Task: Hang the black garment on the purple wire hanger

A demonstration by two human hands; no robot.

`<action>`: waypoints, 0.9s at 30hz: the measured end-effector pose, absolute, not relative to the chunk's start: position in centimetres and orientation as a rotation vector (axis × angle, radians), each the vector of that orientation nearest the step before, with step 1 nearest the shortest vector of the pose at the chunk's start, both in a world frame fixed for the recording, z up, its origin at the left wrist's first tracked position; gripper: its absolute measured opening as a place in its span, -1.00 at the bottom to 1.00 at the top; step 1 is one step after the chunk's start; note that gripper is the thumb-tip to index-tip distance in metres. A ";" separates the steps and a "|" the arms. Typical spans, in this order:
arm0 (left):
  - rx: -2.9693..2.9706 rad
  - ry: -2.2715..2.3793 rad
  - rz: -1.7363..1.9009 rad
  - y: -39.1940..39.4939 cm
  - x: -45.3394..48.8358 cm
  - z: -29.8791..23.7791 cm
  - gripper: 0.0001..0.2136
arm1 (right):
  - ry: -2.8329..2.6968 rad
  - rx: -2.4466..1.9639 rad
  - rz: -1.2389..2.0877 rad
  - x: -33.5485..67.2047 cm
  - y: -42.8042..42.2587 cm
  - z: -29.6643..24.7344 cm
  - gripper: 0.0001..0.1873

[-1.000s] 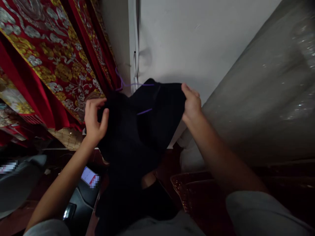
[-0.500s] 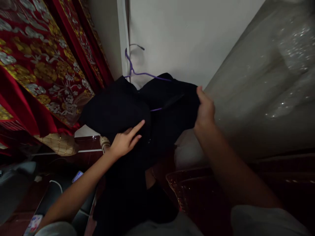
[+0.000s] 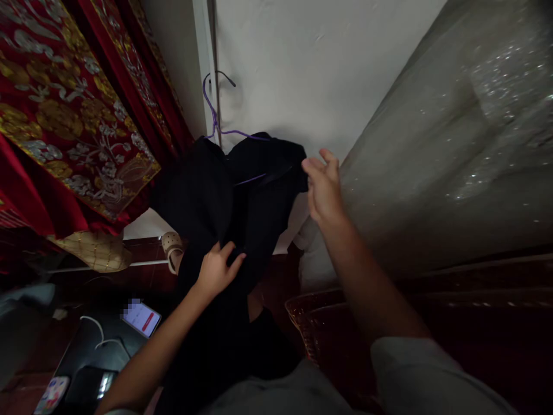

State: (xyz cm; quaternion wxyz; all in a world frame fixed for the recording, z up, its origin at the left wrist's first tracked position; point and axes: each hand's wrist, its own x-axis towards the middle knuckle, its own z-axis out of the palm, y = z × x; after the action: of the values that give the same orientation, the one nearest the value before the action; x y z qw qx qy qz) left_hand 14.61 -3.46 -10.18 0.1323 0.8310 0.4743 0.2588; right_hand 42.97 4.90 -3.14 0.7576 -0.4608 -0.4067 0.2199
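Observation:
A black short-sleeved garment (image 3: 199, 190), open at the front, hangs on a purple hanger (image 3: 215, 118) whose hook is at a narrow ledge on the wall. My left hand (image 3: 218, 270) is closed on the lower front of the garment, its fingertips partly hidden in the dark cloth. Beside the garment's right sleeve is my right hand (image 3: 325, 187), fingers apart and bent; its fingertips are at the sleeve edge, and whether they touch it is hard to see. A strip of the hanger's lower bar shows inside the garment.
Red cloth with gold and silver embroidery (image 3: 82, 115) hangs at left. A clear plastic cover (image 3: 415, 173) drapes at right above a dark red glossy surface (image 3: 367, 334). A lit phone (image 3: 141, 318) and a white cable (image 3: 101, 331) lie lower left. A beige clog (image 3: 173, 251) is on my foot.
My right hand has let go of the stretched sleeve side and moved left, and the garment has sagged inward. My left hand has gone from pointing on the front to gripping it lower.

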 end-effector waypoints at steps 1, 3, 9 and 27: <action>2.334 1.392 0.907 -4.2 14.4 -10.8 -0.82 | -0.877 -1.036 0.415 41.4 3.0 -3.8 -0.29; 2.166 1.441 1.169 -5.5 14.6 -11.8 -0.89 | -0.948 -1.030 0.364 37.4 -1.5 -5.6 -0.35; 1.682 1.396 1.607 -8.3 17.2 -12.6 -0.48 | -1.159 -1.013 0.863 28.1 -8.8 -11.3 -0.76; 1.457 1.319 1.808 -11.6 16.9 -10.7 -0.37 | -1.141 -0.821 0.913 27.2 -8.5 -10.8 -0.90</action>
State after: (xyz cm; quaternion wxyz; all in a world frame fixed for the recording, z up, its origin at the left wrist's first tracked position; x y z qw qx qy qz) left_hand 16.88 -11.61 -10.67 0.2337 0.5305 0.4802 0.6583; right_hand 27.18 -8.53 -10.84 0.6688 -0.3642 -0.5059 0.4050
